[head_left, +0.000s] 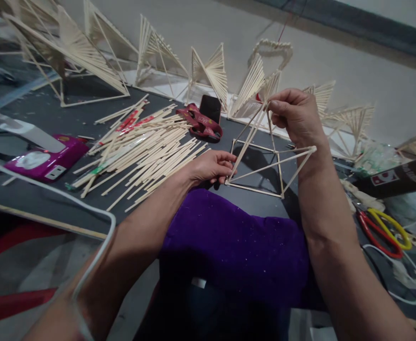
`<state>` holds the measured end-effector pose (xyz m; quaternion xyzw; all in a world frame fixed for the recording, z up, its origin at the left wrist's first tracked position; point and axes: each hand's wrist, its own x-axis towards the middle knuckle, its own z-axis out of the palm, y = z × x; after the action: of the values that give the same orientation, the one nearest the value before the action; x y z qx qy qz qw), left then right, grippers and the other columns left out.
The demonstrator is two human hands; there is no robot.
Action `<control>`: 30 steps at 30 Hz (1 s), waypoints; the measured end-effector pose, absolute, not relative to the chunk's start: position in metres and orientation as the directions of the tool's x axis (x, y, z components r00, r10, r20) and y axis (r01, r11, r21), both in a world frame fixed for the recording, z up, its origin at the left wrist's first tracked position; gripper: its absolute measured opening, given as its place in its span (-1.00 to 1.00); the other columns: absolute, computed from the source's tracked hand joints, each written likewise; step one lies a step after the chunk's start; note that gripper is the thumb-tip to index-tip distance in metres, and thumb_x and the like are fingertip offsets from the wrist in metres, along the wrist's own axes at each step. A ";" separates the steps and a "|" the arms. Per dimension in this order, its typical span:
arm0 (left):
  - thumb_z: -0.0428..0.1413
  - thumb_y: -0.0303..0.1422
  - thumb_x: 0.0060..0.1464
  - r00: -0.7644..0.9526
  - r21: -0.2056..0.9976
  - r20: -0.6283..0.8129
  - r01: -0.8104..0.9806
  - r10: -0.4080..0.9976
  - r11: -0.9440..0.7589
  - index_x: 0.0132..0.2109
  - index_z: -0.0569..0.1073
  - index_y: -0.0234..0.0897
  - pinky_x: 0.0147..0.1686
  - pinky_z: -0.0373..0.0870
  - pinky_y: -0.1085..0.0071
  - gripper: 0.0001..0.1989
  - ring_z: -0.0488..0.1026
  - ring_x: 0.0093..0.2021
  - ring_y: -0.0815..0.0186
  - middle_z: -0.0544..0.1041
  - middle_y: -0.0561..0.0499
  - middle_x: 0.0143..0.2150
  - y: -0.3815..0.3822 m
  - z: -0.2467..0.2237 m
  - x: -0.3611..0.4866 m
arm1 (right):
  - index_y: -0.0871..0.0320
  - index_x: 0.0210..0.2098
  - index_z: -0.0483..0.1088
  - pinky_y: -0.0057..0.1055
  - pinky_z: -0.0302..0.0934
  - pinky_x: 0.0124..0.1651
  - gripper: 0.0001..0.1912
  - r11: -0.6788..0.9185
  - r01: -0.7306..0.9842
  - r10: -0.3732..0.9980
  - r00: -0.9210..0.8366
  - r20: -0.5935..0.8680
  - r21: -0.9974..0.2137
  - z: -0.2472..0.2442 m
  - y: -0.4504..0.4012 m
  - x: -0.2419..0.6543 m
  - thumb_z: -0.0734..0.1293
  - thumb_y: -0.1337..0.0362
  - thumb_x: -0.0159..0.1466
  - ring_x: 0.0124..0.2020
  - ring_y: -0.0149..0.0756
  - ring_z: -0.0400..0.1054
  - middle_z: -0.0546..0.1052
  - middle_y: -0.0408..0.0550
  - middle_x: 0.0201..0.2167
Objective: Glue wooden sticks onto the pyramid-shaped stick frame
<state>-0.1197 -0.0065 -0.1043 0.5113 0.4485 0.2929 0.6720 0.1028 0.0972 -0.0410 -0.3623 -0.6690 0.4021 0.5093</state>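
Observation:
An open frame of thin wooden sticks point(256, 190) stands on the dark table, right of the middle. At its top corner, my right hand point(293, 113) pinches the sticks where they meet. My left hand point(217, 166) is at the frame's lower left, its fingers closed around the lower part of the slanting sticks. One corner of the frame juts out to the right, in front of my right forearm. Left of my left hand lies a loose pile of wooden sticks point(151, 151), some in a clear and red wrapper.
Finished stick models point(211, 73) line the wall. A purple device point(48, 158) with a white cable sits left. Behind the pile are a red strap point(203, 124) and a black phone point(211, 108). Scissors point(384, 232) and a dark canister point(396, 179) lie right.

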 end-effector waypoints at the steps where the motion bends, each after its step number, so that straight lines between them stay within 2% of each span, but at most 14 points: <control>1: 0.14 -0.66 -0.01 0.431 0.950 -0.303 0.070 0.850 0.303 -0.02 0.42 -0.42 -0.75 0.02 0.56 -0.63 0.32 -0.68 0.57 0.56 -0.03 -0.32 -0.007 -0.105 -0.119 | 0.12 -0.45 0.46 -0.55 0.01 -0.69 -0.81 0.414 0.079 0.895 -0.219 0.389 -0.907 -0.041 0.098 0.103 0.52 0.21 0.05 -0.67 -0.56 0.18 0.43 -0.21 -0.58; 9: 0.11 -0.65 0.03 0.476 0.956 -0.292 0.118 0.829 0.269 -0.04 0.47 -0.36 -0.70 0.05 0.55 -0.68 0.33 -0.65 0.58 0.55 0.00 -0.32 -0.007 -0.107 -0.117 | 0.06 -0.47 0.42 -0.48 0.00 -0.69 -0.73 0.435 0.105 0.885 -0.231 0.403 -0.894 -0.042 0.101 0.106 0.54 0.09 0.04 -0.66 -0.51 0.23 0.45 -0.22 -0.59; 14: 0.12 -0.62 0.05 0.481 0.958 -0.286 0.121 0.829 0.260 -0.07 0.48 -0.37 -0.70 0.03 0.54 -0.72 0.33 -0.65 0.56 0.55 -0.01 -0.34 -0.005 -0.108 -0.118 | 0.04 -0.47 0.45 -0.46 -0.05 -0.69 -0.76 0.453 0.085 0.876 -0.227 0.425 -0.887 -0.043 0.103 0.106 0.55 0.11 0.03 -0.67 -0.53 0.19 0.44 -0.23 -0.61; 20: 0.13 -0.61 0.04 0.471 0.955 -0.295 0.128 0.831 0.266 -0.09 0.50 -0.36 -0.69 0.03 0.52 -0.73 0.32 -0.64 0.54 0.55 -0.03 -0.36 -0.008 -0.105 -0.118 | 0.07 -0.48 0.43 -0.47 -0.10 -0.69 -0.76 0.401 0.145 0.906 -0.209 0.368 -0.905 -0.038 0.097 0.103 0.52 0.12 0.07 -0.69 -0.54 0.14 0.47 -0.20 -0.55; 30: 0.15 -0.59 0.02 0.476 0.957 -0.291 0.156 0.830 0.246 -0.09 0.51 -0.38 -0.67 0.11 0.54 -0.74 0.40 -0.58 0.51 0.57 -0.06 -0.32 -0.007 -0.105 -0.118 | 0.11 -0.52 0.43 -0.41 -0.22 -0.65 -0.76 0.291 0.061 0.934 -0.232 0.270 -0.955 -0.037 0.094 0.103 0.53 0.16 0.01 -0.67 -0.52 0.09 0.48 -0.14 -0.58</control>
<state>-0.1183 -0.0066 -0.1052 0.5571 0.4422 0.2577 0.6540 0.1034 0.0936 -0.0374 -0.3877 -0.6418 0.4519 0.4833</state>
